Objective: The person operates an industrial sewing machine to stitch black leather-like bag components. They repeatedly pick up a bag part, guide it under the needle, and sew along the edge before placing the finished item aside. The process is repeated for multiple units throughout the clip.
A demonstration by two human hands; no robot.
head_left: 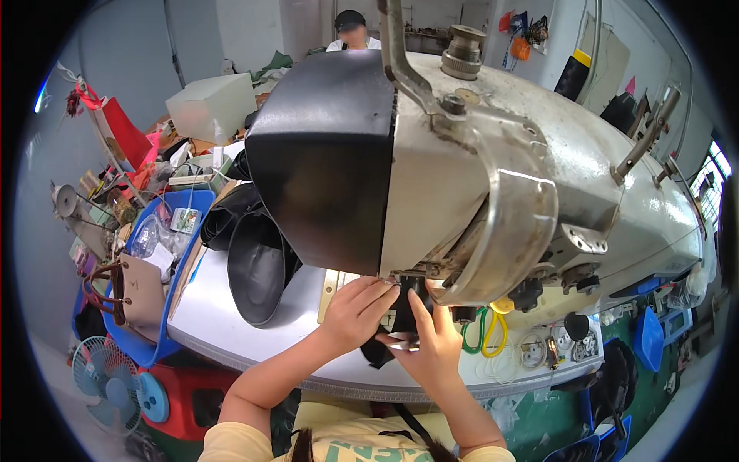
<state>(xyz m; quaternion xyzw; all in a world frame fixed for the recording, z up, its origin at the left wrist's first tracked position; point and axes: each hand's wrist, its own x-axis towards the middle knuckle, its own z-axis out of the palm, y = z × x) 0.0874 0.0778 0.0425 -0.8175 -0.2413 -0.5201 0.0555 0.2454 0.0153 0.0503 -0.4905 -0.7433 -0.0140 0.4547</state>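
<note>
A large off-white sewing machine (593, 162) with a black box-shaped front (331, 162) fills the upper middle. Below its head, black leather-like material (403, 310) lies on the white table. My left hand (360, 309) presses its closed fingertips on the left edge of that material, close to the machine's needle area, which is mostly hidden. My right hand (433, 343) is on the other side, its index finger stretched toward the material. Between its thumb and palm sits a small silvery metal tool (402, 339), perhaps thread snips. A loose end of black material (376, 353) hangs below.
Black curved leather-like pieces (258, 266) stand left on the table (208, 323). Beyond are a blue bin (158, 346), a handbag (142, 291) and a fan (104, 381). Yellow-handled scissors (495, 339) and bobbins (533, 350) lie right. A person (352, 32) sits opposite.
</note>
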